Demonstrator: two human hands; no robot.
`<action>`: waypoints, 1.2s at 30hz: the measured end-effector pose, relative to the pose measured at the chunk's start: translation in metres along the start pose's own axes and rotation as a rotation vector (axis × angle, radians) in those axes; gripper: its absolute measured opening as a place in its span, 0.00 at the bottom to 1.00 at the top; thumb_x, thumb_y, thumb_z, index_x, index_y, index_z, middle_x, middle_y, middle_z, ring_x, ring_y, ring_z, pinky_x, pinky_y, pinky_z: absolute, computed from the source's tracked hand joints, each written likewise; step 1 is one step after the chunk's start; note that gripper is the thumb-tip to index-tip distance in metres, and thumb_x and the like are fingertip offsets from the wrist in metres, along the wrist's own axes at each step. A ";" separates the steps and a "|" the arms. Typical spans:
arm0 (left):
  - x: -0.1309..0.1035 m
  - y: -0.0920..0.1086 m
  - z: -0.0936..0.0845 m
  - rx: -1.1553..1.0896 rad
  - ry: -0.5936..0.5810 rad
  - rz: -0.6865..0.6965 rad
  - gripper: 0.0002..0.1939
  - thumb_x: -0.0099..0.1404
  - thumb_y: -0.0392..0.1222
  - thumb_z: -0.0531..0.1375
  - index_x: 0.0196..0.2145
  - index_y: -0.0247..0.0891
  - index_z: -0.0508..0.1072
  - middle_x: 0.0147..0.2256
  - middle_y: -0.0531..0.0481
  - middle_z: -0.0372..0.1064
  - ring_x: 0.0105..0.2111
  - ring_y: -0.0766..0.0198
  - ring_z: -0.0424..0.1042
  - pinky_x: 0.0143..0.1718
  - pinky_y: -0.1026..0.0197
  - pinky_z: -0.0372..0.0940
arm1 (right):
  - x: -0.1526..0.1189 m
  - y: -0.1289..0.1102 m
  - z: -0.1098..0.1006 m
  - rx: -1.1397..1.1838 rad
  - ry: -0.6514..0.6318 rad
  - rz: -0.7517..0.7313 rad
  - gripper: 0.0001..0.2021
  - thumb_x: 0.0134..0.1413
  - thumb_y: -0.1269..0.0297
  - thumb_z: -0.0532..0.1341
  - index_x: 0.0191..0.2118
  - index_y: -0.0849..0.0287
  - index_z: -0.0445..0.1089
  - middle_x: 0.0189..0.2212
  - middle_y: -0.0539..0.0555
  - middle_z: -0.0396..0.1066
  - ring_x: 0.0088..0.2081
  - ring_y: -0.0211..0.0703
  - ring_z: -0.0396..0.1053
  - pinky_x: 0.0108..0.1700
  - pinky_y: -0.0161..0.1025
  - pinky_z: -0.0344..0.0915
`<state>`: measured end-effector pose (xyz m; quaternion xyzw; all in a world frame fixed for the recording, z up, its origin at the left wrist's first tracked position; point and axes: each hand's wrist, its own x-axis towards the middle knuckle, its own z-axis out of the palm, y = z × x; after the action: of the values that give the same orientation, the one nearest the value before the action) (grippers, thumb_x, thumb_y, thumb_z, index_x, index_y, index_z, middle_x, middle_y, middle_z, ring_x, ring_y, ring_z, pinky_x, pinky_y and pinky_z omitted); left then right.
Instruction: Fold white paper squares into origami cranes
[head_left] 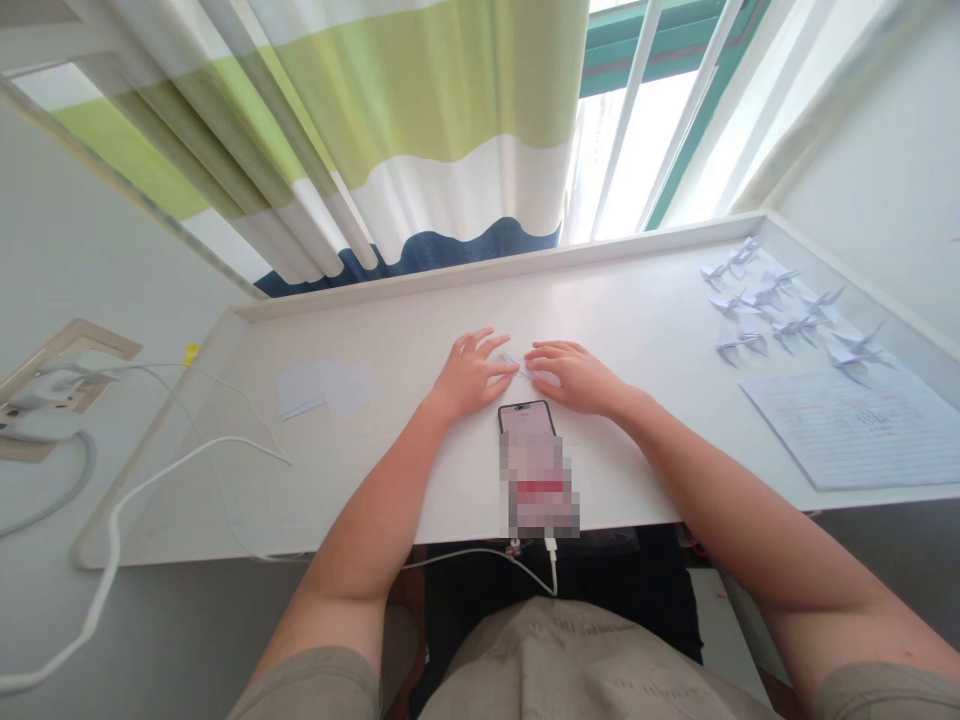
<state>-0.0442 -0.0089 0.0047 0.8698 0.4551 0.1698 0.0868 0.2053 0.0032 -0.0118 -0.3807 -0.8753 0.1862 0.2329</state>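
Observation:
A small piece of folded white paper [513, 360] lies on the white table, between my two hands and partly covered by them. My left hand [474, 374] has its thumb and forefinger pinched at the paper's left side, while its other fingers are lifted and spread. On the other side, my right hand [576, 378] holds the paper's right edge with fingertips and thumb. Just below the hands lies a phone [525, 418], its screen mostly blurred out. How the paper is folded is too small to make out.
Several folded paper cranes [855, 350] stand at the right, behind a written sheet [862, 430]. Flat white paper pieces [301, 392] lie at the left. A white cable [112, 540] runs from the wall socket [52, 390] over the table's left side. A raised rim [480, 282] borders the back.

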 end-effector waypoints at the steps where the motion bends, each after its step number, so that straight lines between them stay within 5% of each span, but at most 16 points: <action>1: 0.000 0.001 0.001 0.021 0.020 -0.019 0.12 0.73 0.44 0.63 0.49 0.53 0.86 0.70 0.49 0.67 0.73 0.44 0.56 0.75 0.35 0.46 | -0.003 -0.003 -0.001 -0.013 -0.015 -0.014 0.12 0.63 0.67 0.66 0.50 0.49 0.83 0.58 0.56 0.79 0.68 0.62 0.68 0.70 0.67 0.61; 8: 0.005 0.001 0.012 -0.053 0.004 -0.147 0.14 0.74 0.47 0.62 0.53 0.51 0.84 0.63 0.47 0.75 0.68 0.46 0.64 0.71 0.37 0.52 | -0.003 -0.006 -0.001 -0.032 -0.042 -0.010 0.14 0.68 0.67 0.61 0.49 0.47 0.84 0.57 0.58 0.77 0.65 0.62 0.68 0.67 0.66 0.64; 14: 0.010 -0.002 0.018 -0.190 0.097 -0.230 0.08 0.70 0.44 0.67 0.45 0.47 0.85 0.56 0.48 0.81 0.63 0.49 0.73 0.70 0.41 0.56 | -0.001 -0.006 -0.002 -0.014 -0.062 -0.003 0.14 0.70 0.65 0.61 0.51 0.44 0.83 0.55 0.55 0.79 0.60 0.59 0.70 0.67 0.63 0.62; 25: 0.007 -0.001 0.000 0.039 -0.041 -0.025 0.13 0.76 0.43 0.60 0.48 0.51 0.86 0.58 0.51 0.79 0.66 0.50 0.69 0.70 0.41 0.55 | 0.004 0.003 -0.002 -0.149 -0.037 -0.124 0.18 0.71 0.70 0.57 0.55 0.50 0.81 0.58 0.56 0.79 0.65 0.59 0.67 0.69 0.64 0.60; 36: 0.002 -0.007 0.000 -0.009 -0.049 -0.041 0.14 0.77 0.50 0.61 0.53 0.54 0.84 0.62 0.49 0.76 0.66 0.50 0.68 0.70 0.40 0.55 | 0.009 0.003 0.005 -0.180 -0.036 -0.107 0.17 0.72 0.69 0.58 0.56 0.50 0.80 0.63 0.55 0.76 0.71 0.59 0.63 0.73 0.66 0.56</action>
<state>-0.0489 -0.0030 0.0032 0.8638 0.4697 0.1486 0.1055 0.1985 0.0108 -0.0151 -0.3495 -0.9115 0.1011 0.1916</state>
